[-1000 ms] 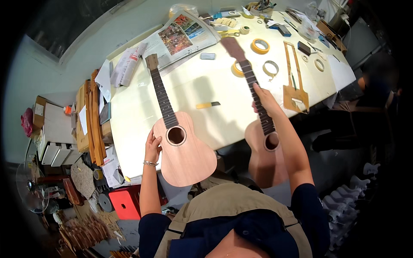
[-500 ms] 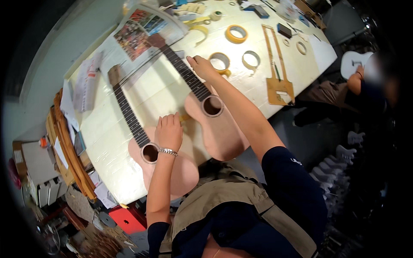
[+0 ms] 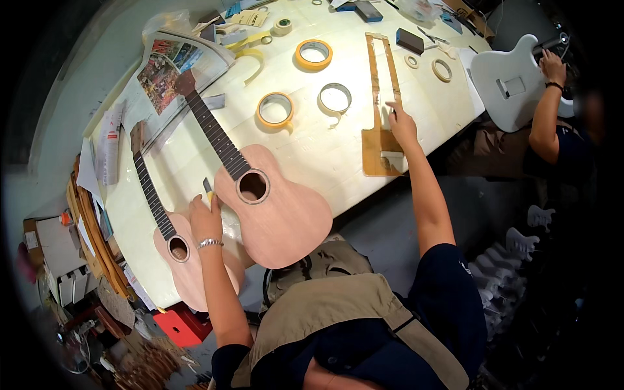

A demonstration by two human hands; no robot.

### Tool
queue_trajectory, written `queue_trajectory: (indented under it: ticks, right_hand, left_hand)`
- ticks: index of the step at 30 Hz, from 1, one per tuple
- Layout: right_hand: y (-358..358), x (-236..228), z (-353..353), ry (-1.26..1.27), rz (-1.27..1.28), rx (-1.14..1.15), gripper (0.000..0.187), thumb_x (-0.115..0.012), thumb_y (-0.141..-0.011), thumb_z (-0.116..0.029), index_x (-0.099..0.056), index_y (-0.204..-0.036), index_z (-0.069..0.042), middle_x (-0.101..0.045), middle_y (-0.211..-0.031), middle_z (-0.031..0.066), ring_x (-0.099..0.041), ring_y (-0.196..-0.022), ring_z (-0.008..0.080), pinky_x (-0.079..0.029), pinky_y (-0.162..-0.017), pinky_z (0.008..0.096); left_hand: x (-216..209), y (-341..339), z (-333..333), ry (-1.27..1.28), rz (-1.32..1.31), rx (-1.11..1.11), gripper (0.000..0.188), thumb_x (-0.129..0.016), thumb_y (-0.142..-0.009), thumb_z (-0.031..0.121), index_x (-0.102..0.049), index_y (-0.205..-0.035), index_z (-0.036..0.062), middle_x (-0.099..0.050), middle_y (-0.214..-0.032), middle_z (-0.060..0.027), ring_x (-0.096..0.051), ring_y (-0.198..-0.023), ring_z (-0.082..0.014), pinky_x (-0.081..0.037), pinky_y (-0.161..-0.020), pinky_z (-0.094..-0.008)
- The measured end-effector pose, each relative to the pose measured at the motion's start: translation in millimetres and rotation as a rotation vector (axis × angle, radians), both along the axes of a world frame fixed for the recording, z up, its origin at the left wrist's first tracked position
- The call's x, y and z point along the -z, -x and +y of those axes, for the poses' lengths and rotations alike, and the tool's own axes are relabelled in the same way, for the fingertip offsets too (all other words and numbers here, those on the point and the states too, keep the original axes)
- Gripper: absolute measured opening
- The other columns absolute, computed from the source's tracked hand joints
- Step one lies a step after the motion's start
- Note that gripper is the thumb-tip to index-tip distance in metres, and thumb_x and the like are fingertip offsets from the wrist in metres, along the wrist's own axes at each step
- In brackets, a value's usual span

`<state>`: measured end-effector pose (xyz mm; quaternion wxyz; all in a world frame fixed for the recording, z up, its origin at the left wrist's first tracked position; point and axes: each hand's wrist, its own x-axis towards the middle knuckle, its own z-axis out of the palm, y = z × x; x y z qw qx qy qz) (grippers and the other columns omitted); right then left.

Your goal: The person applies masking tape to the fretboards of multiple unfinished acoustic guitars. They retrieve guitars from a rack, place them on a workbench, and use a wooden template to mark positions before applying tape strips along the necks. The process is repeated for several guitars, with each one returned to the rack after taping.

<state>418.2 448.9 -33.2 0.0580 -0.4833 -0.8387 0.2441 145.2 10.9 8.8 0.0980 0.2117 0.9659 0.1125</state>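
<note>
Ukuleles lying side by side on worktop: larger ukulele, smaller ukulele. Left hand resting between them, fingers loose, gripping nothing. Right hand pressing wooden neck template, fingers spread flat; best sliding it level. Half second earlier, right hand was touching larger ukulele.

A long pale counter runs diagonally across a dim workshop, a grey wall beyond it and cluttered shelving at its left end.

Pale workbench bears two ukuleles, tape rolls, perhaps magazines.
</note>
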Motion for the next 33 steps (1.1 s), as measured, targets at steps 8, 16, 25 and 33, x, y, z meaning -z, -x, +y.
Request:
queue_trajectory:
  ticks: [8,16,25,33]
  right_hand:
    - [-77.5,-1.2,-31.2,-0.266,0.304,-0.392,0.046,-0.082,-0.061,-0.016,-0.057,-0.098,-0.005,-0.063,-0.106,0.0099,-0.056,-0.105,0.0290,-0.046,-0.089,0.0368]
    - [-24.0,-59.1,-82.9,-0.057,0.726,-0.528,0.045,-0.084,-0.057,-0.010,-0.052,-0.088,-0.004,-0.064,-0.105,0.0137,-0.057,-0.103,0.0281,-0.045,-0.088,0.0362]
    - [136.3,-61.1,-205.4,0.084,0.666,-1.088,0.043,-0.084,-0.059,-0.024,-0.056,-0.087,-0.007,-0.064,-0.095,0.0074,-0.057,-0.096,0.0282,-0.046,-0.090,0.0379]
    - [134.9,-59.0,-225.5,0.028,0.505,-1.144,0.035,-0.079,-0.062,-0.015,-0.056,-0.088,-0.007,-0.065,-0.099,0.0043,-0.057,-0.094,0.0266,-0.033,-0.106,0.0461]
  left_hand:
    - [-1.1,-126.2,-33.7,-0.656,-0.278,-0.197,0.049,-0.048,-0.093,0.024,-0.036,-0.131,-0.0052,-0.046,-0.119,-0.0192,-0.050,-0.106,-0.0278,-0.042,-0.092,-0.0339]
    - [-11.8,-172.0,-22.5,-0.462,0.009,0.172,0.083,-0.049,-0.088,0.048,-0.016,-0.141,-0.0058,-0.024,-0.146,-0.0223,-0.023,-0.131,-0.0415,-0.018,-0.108,-0.0467]
    - [11.1,-189.6,-36.0,-0.605,0.059,0.200,0.114,-0.067,-0.069,0.058,-0.002,-0.145,0.0043,-0.008,-0.147,-0.0289,-0.013,-0.134,-0.0470,-0.019,-0.107,-0.0516]
    - [27.7,-187.3,-39.9,-0.614,0.137,0.229,0.117,-0.079,-0.057,0.049,-0.013,-0.146,0.0101,-0.007,-0.146,-0.0315,-0.017,-0.132,-0.0502,-0.025,-0.104,-0.0531]
